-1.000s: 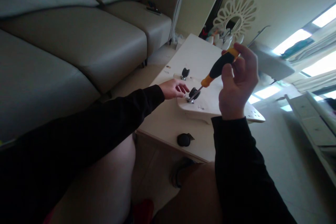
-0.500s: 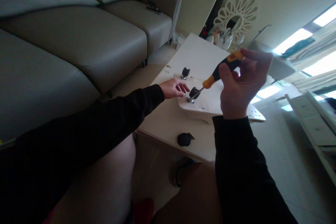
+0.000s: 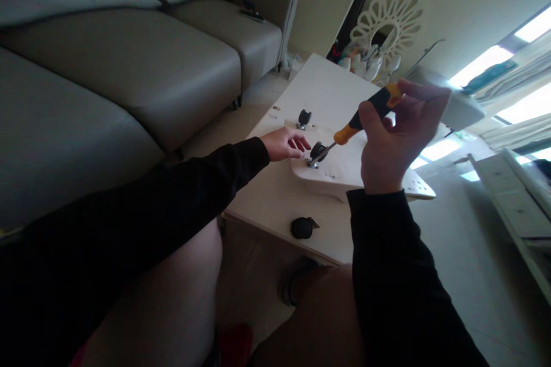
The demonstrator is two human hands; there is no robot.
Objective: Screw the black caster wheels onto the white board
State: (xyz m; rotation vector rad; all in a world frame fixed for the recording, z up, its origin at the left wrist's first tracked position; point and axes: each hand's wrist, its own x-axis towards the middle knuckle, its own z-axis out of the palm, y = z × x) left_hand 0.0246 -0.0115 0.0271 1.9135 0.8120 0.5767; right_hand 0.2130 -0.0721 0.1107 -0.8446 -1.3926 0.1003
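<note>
My right hand (image 3: 394, 143) is closed round the yellow-and-black handle of a screwdriver (image 3: 361, 116). The shaft slants down to the metal mounting plate of a black caster (image 3: 318, 151); the exact tip contact is too small to make out. That caster stands wheel-up on a white board (image 3: 350, 169), which lies on a white table (image 3: 267, 198). Just left of the plate rests my left hand (image 3: 284, 144), its fingers loosely bent and apart, with nothing visible in them. A second caster (image 3: 304, 118) stands farther back on the board.
A loose black caster (image 3: 302, 227) lies near the table's front edge. The grey sofa (image 3: 181, 63) runs along the left. Beyond the table are a white petal-framed mirror (image 3: 387, 28) and several objects; a white drawer unit (image 3: 508, 195) stands at right.
The screwdriver handle has turned slightly in my right hand, and the fingers on its end have shifted a little to the right. My left hand is practically still.
</note>
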